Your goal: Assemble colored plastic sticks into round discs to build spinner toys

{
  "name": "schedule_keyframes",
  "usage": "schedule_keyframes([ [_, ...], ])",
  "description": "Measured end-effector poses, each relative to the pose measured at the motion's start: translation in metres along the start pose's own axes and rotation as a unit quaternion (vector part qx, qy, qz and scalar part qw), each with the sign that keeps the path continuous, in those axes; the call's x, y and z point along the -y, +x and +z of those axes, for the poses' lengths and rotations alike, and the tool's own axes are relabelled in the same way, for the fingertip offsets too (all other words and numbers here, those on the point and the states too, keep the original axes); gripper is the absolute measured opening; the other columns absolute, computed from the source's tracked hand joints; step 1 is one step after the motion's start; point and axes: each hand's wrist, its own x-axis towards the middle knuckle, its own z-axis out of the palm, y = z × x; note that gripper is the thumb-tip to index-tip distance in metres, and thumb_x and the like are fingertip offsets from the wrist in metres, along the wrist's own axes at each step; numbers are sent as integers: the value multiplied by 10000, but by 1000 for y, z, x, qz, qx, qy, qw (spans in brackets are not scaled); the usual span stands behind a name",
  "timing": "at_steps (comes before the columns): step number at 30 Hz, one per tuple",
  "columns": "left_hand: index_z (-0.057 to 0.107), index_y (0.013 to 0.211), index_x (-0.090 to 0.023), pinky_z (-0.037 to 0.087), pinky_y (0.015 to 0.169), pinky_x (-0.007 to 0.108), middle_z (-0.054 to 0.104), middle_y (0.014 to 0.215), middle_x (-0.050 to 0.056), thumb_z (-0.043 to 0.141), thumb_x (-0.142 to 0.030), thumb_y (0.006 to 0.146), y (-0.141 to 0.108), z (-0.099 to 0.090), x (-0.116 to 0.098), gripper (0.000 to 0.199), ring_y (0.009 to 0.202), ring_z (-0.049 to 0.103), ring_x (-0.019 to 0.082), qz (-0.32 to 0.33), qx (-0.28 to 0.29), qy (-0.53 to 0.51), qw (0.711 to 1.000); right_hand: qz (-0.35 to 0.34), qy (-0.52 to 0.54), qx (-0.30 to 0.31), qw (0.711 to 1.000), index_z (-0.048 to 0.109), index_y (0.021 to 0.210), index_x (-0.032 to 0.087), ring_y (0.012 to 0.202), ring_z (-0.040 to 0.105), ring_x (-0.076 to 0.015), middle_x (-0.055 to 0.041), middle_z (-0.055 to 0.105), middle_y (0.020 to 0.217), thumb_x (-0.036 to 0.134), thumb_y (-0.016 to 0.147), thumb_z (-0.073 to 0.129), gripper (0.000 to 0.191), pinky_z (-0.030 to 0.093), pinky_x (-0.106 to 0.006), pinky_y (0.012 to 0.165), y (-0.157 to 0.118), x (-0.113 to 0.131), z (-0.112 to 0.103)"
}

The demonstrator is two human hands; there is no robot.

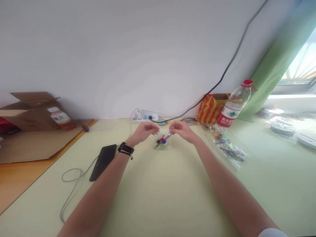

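Observation:
Between my hands hangs a small clear plastic bag with colourful small parts inside: blue and yellow sticks, and red, black, blue and pale green pieces. My left hand pinches the bag's upper left edge between thumb and fingers. On the opposite side, my right hand grips the upper right edge the same way. The bag's top edge is thin and hard to make out against the table. Whether the bag's bottom touches the table I cannot tell.
To the left are a black phone with a cable and an opened cardboard box with a bottle. A power strip lies by the wall. At right stand a large water bottle, more filled bags and stacked white discs.

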Motion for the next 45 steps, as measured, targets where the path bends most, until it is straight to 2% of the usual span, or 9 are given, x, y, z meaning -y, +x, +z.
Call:
schedule_keyframes([
  [5, 815, 1056, -189, 589, 835, 338, 792, 985, 102, 751, -435, 883, -1, 0, -1, 308, 852, 723, 202, -23, 3, 29, 999, 10, -26, -25, 999, 799, 885, 201, 761, 650, -179, -40, 731, 795, 412, 798, 767, 231, 531, -361, 794, 1, -4, -3],
  [10, 821, 1061, -191, 580, 876, 352, 797, 1079, 116, 835, -435, 804, -3, 0, -6, 355, 982, 734, 254, -25, -18, 38, 999, 6, -38, -25, 999, 827, 972, 215, 891, 699, -228, -65, 781, 949, 403, 727, 858, 311, 531, -384, 843, -1, 1, -1],
  [16, 830, 1067, -194, 579, 766, 331, 808, 988, 110, 848, -426, 790, -3, -5, -5, 362, 870, 734, 233, -27, -9, 32, 999, 12, -8, -34, 999, 832, 1015, 219, 913, 684, -232, -69, 787, 948, 402, 709, 873, 359, 516, -401, 880, -1, -1, -2],
  [22, 830, 1061, -195, 586, 803, 357, 802, 1088, 129, 857, -400, 790, -2, -2, -4, 341, 925, 740, 251, -8, -22, -23, 999, 5, 1, -55, 998, 845, 976, 255, 949, 635, -222, -59, 781, 1073, 356, 707, 849, 287, 490, -374, 861, 1, -5, -5],
  [26, 793, 1167, -222, 592, 819, 375, 809, 1070, 121, 897, -370, 746, -1, -1, 1, 458, 921, 755, 255, -22, -51, -71, 996, 5, 69, -73, 995, 844, 942, 268, 986, 650, -233, -53, 791, 1033, 281, 660, 859, 283, 490, -371, 866, 4, -8, -2],
  [28, 817, 1093, -212, 592, 821, 371, 810, 1058, 125, 900, -370, 741, 0, -2, 4, 395, 938, 753, 258, -23, -58, -79, 995, 13, 111, -81, 990, 840, 975, 277, 996, 667, -238, -53, 798, 1003, 251, 630, 865, 347, 494, -370, 865, 6, -10, 0],
  [30, 842, 966, -196, 595, 817, 364, 808, 1055, 132, 900, -377, 736, 1, -3, 7, 299, 953, 746, 261, -20, -62, -83, 994, 25, 132, -95, 986, 842, 922, 265, 949, 672, -231, -59, 800, 969, 252, 613, 864, 310, 500, -365, 838, 8, -12, 2],
  [34, 844, 917, -195, 604, 830, 369, 808, 1033, 128, 900, -389, 732, 1, -5, 8, 273, 939, 747, 254, -41, -61, -90, 993, 39, 129, -118, 984, 812, 719, 233, 784, 627, -182, -64, 784, 891, 317, 621, 858, 137, 502, -348, 756, 9, -16, 2],
  [45, 856, 915, -191, 601, 924, 417, 806, 971, 121, 868, -381, 740, 2, -7, 1, 259, 920, 738, 249, -54, -44, -70, 995, 33, 126, -115, 985, 797, 715, 223, 807, 654, -205, -62, 760, 810, 346, 646, 825, 144, 525, -364, 796, 8, -14, 2],
])
